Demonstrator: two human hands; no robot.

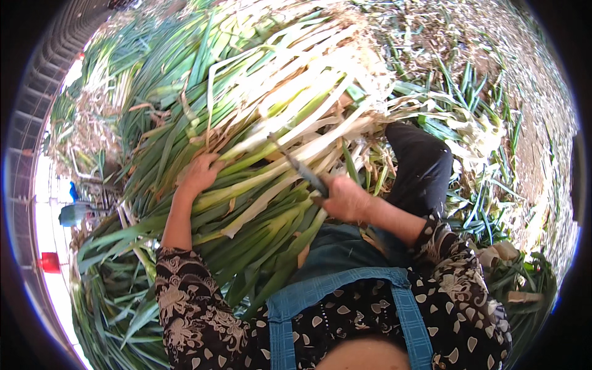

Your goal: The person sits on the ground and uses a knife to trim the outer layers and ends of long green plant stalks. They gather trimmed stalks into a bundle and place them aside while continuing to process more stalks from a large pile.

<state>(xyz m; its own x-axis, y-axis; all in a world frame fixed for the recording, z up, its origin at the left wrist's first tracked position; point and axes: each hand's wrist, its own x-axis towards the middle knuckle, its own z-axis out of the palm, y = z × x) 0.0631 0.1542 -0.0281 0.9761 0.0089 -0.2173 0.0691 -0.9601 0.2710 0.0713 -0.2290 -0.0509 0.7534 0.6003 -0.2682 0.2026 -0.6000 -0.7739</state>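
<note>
A large heap of long green onions (259, 180), with white stems toward the upper right and green leaves toward the lower left, lies before me. My left hand (200, 175) rests on the leaves at the left of the heap, its fingers curled at one stalk; whether it grips that stalk is not clear. My right hand (346, 199) is closed around the handle of a knife (300, 167), whose narrow blade points up and left over the pale stems. Some leaves lie across my lap, over the blue-green apron (340, 249).
More green onions (111, 305) lie at the lower left. Cut leaves and dry husks (481, 125) litter the ground on the right. My bent knee (423, 157) stands right of the heap. A red object (50, 262) is at the far left.
</note>
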